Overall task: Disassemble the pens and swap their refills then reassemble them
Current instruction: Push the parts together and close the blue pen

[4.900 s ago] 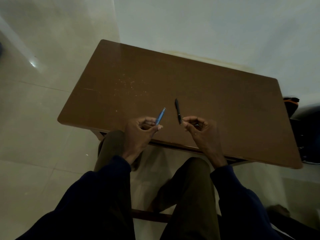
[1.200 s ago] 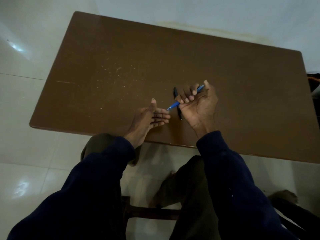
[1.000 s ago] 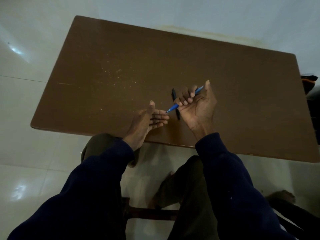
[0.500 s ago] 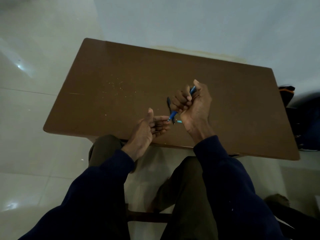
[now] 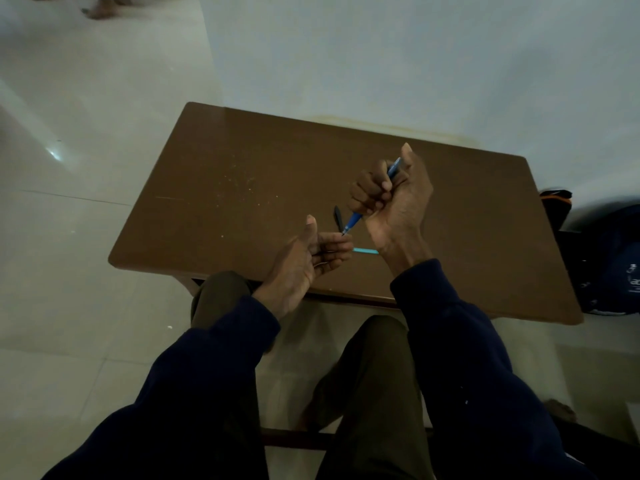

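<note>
Blue pen [image 5: 352, 224] in right hand [image 5: 393, 202]

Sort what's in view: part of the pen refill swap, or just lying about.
Job:
blue pen in the right hand
black pen on the table
pale blue piece by the right wrist, likely a pen part
left hand near the blue pen's tip

Lying about:
dark bag on the floor beside the table
pale specks on the table

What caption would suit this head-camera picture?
Right hand grips blue pen, tip toward open left hand; black pen lies on table.
</note>
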`<state>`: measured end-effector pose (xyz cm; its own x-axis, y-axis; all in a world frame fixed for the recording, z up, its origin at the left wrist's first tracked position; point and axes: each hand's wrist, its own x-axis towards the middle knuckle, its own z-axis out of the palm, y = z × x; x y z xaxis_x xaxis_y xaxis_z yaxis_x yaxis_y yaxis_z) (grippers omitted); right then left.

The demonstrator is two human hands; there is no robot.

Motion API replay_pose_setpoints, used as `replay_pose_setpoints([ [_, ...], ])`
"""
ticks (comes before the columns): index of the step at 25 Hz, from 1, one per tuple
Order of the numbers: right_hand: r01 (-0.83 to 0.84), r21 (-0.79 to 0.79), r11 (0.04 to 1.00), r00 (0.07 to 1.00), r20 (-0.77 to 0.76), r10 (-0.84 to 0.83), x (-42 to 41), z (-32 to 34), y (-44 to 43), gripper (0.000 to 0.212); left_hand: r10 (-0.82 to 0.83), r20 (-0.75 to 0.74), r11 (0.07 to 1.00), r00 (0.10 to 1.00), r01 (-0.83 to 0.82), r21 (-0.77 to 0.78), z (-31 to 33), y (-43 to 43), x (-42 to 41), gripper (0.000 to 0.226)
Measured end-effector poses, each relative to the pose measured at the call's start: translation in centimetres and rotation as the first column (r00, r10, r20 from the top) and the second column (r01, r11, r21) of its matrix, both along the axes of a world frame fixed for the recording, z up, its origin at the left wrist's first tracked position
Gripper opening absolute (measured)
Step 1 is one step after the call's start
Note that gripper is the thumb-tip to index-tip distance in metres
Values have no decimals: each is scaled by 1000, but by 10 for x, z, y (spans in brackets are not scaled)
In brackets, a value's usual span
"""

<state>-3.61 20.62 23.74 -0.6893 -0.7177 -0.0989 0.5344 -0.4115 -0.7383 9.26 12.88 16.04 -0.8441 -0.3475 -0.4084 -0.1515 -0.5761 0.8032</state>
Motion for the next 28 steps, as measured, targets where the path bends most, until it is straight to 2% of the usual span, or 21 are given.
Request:
replay_pose_setpoints([
  [28, 13, 25, 1000, 1000, 11, -13, 8, 11, -4, 50, 26, -13, 1000, 1000, -26, 11, 9, -2, 9, 64],
])
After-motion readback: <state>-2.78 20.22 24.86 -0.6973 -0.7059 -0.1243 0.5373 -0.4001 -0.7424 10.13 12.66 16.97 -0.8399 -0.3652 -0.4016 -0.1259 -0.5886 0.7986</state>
